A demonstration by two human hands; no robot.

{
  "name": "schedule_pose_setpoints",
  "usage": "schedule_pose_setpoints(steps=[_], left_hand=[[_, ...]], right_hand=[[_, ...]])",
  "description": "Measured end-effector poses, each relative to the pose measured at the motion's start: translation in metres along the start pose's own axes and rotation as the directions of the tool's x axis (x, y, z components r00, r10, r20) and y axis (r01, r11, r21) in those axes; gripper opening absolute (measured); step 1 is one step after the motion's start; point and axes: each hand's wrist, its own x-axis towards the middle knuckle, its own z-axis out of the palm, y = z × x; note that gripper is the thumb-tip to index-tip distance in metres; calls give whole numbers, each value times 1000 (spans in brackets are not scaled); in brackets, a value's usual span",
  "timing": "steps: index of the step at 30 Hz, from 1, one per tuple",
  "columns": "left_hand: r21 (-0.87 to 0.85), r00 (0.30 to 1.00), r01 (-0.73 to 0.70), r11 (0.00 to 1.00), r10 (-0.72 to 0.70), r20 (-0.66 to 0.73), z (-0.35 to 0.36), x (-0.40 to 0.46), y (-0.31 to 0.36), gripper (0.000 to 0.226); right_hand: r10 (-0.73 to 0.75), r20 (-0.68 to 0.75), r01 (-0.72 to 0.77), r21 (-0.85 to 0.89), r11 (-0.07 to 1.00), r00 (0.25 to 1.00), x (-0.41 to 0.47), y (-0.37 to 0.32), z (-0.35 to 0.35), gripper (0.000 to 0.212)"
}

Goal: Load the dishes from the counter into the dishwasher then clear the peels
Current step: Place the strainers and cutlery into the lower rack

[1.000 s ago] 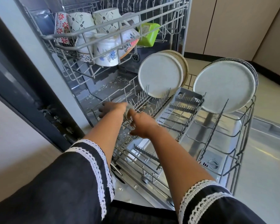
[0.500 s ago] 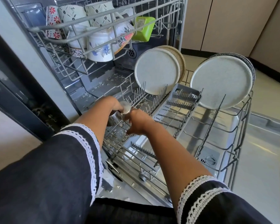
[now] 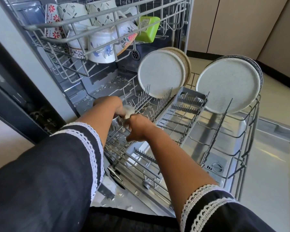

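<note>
My left hand [image 3: 108, 104] grips a steel cup [image 3: 128, 111] over the left front of the dishwasher's lower rack [image 3: 241, 136]. The cup lies tilted, with one round end facing up. My right hand [image 3: 138, 128] meets it from the right, with thumb and fingers curled against the cup's side. The part of the cup under the hands is hidden. Two pale round plates [image 3: 161, 74] [image 3: 228, 84] stand on edge in the back of the lower rack, each with another plate behind it.
The upper rack [image 3: 70, 39] is pulled out overhead with several patterned mugs [image 3: 100, 46] and a green container [image 3: 147, 29]. A grey cutlery tray [image 3: 182, 111] lies along the lower rack's middle. Small flecks litter the rack and tub floor. The open door [image 3: 266, 131] extends to the right.
Both hands have drawn back slightly from the rack's left edge. The steel cup between them now shows more.
</note>
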Motion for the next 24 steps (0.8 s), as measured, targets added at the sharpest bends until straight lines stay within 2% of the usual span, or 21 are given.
schedule_pose_setpoints(steps=[2,7,10,14,18,22,24], left_hand=[[-49,998,-11,999,14,55,10,7,-1,70],[-89,998,-59,994,62,28,30,8,-1,69],[-65,997,-56,996,59,40,43,12,0,76],[-124,994,73,990,-83,-75,54,10,4,56],[-216,971,164,962,-196,-137,64,7,4,55],[-205,964,164,965,-201,-175,71,9,4,86],[-211,965,150,966,-190,-180,72,9,4,93]], right_hand=[[0,28,0,1,1000,1000,-1,1,0,53],[16,38,-14,-68,998,999,1,1,5,49],[13,42,-9,-89,996,999,2,0,7,57],[-26,29,31,-192,981,999,1,-2,7,57],[-17,41,27,-250,968,999,2,0,11,53],[-44,30,51,-283,958,999,-1,3,11,56],[-41,26,46,-232,972,999,-2,6,9,58]])
